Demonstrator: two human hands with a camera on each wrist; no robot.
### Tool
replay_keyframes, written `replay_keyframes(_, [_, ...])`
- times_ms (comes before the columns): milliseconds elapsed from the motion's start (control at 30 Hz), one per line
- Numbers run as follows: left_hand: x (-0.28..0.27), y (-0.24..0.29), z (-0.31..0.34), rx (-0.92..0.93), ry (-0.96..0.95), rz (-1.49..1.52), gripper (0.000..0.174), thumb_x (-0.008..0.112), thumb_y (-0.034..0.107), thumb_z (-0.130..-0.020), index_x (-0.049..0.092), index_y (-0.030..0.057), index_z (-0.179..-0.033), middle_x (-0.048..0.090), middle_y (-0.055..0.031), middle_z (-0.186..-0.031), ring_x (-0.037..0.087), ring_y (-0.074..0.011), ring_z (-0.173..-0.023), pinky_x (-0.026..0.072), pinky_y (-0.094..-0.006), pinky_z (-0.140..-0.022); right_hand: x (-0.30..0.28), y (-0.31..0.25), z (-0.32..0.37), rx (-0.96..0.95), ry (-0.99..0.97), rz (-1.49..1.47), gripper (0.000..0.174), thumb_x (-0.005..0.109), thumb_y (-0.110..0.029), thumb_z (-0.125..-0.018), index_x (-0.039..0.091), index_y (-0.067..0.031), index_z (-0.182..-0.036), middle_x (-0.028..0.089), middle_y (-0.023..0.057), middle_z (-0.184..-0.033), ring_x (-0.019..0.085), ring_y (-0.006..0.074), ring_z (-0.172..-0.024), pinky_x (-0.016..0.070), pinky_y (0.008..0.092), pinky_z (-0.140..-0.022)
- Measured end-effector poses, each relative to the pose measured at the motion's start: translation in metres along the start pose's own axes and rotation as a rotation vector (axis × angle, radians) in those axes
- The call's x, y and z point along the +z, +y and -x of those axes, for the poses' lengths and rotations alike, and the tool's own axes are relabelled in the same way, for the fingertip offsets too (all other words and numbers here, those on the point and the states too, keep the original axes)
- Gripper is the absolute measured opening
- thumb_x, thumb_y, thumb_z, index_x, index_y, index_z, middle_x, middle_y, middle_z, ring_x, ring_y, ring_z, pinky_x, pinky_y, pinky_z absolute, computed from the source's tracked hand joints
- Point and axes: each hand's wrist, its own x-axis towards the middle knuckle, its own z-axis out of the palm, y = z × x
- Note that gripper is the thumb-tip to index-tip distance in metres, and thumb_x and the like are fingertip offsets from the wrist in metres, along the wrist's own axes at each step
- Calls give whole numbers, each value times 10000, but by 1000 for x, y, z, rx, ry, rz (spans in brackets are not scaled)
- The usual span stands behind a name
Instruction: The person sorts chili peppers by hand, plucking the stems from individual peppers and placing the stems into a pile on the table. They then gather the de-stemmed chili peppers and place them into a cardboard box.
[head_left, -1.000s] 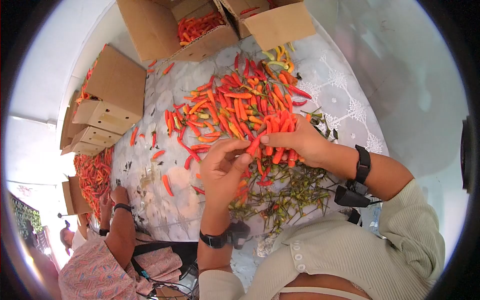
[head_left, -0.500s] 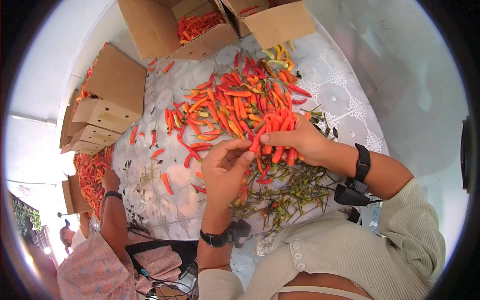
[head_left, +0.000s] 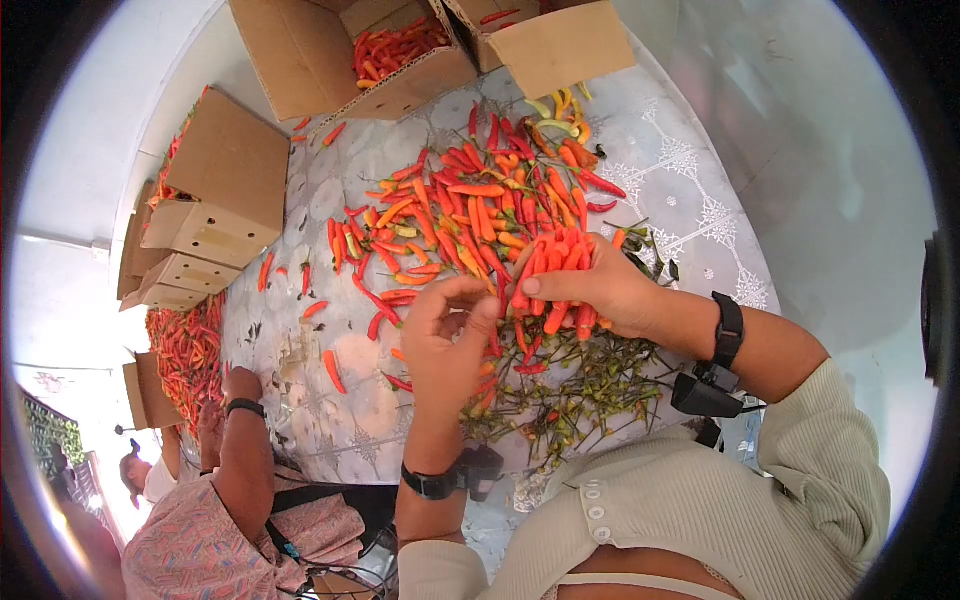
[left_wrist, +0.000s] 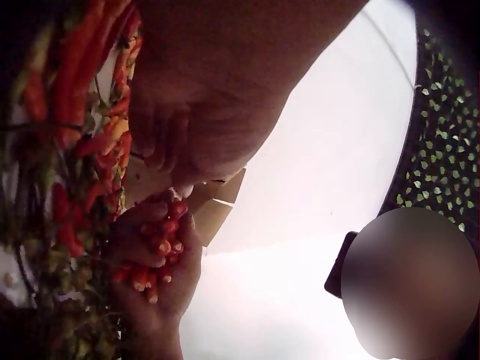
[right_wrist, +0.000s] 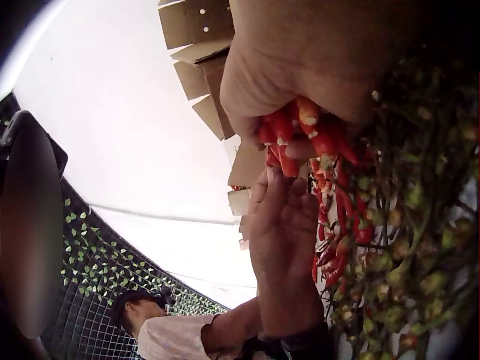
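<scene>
My head camera looks down at the bench [head_left: 700, 170]. Each wrist camera peers up from close below; all share my left hand [head_left: 445, 345], right hand [head_left: 600, 285] and chilies [head_left: 552, 265].

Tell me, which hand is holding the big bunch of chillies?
The right hand: its fingers wrap a fat bunch of orange-red chillies. The left hand beside it holds no bunch.

You were at a produce sorting and packing spot, by the look of it outdoors. Your desk [head_left: 700, 160], under a lace-patterned cover, carried red and orange chillies [head_left: 470, 210] in a loose heap, with a pile of plucked green stems [head_left: 590, 390] beside it. Open cardboard boxes [head_left: 310, 60] holding more chillies ringed the desk. A second worker [head_left: 230, 500] sat alongside, and a wire mesh fence [right_wrist: 97, 292] hung with leaves stood behind.
</scene>
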Motion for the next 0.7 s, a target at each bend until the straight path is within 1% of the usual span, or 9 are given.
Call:
replay_keyframes(100, [-3,-11,-6,75,124,-140,163,683,127,-846,625,19,-953,613,-54,-885,593,-118,-792,498,-251,-668,1,-7,4,29,1,10,204,696,-214,-817,618,-46,-904,637,42,-695,580,87,-488,411,202,-342])
replay_keyframes(200, [-2,-6,-6,85,166,-423,188,692,162,-829,625,21,-933,600,-71,-846,584,-165,-770,483,-287,-656,3,-4,4,-5,39,-2,199,687,-212,-820,614,-43,-895,637,43,-697,584,90,-490,412,202,-346])
replay_keyframes(300, [-2,-8,-10,171,156,-677,225,705,199,-802,625,19,-910,595,-99,-838,572,-232,-767,460,-343,-658,-1,2,1,-19,33,-26,204,690,-213,-817,612,-40,-892,637,46,-699,589,93,-494,415,204,-352])
replay_keyframes(400, [-1,-23,-17,305,185,-778,282,720,262,-779,623,18,-883,593,-116,-829,565,-281,-776,444,-386,-676,0,3,2,-35,39,-17,202,691,-214,-816,614,-38,-878,633,45,-676,586,95,-489,417,207,-356])
replay_keyframes(500, [4,-16,-14,144,62,-914,314,731,291,-758,617,16,-859,591,-116,-817,568,-298,-789,445,-408,-678,-2,3,2,-18,26,2,210,697,-226,-811,618,-38,-867,626,43,-652,581,95,-484,413,207,-359])
replay_keyframes(600, [4,-19,-14,100,64,-924,328,737,293,-739,611,10,-845,582,-119,-796,571,-301,-778,446,-416,-678,-3,2,4,48,58,-12,168,705,-125,-802,602,-28,-893,658,82,-841,640,129,-721,524,251,-619])
replay_keyframes(700, [1,-23,-15,48,59,-825,268,718,226,-750,611,2,-853,585,-131,-792,590,-286,-742,464,-394,-665,-5,4,2,42,11,-16,169,703,-120,-799,603,-23,-895,659,86,-862,645,138,-745,527,260,-641])
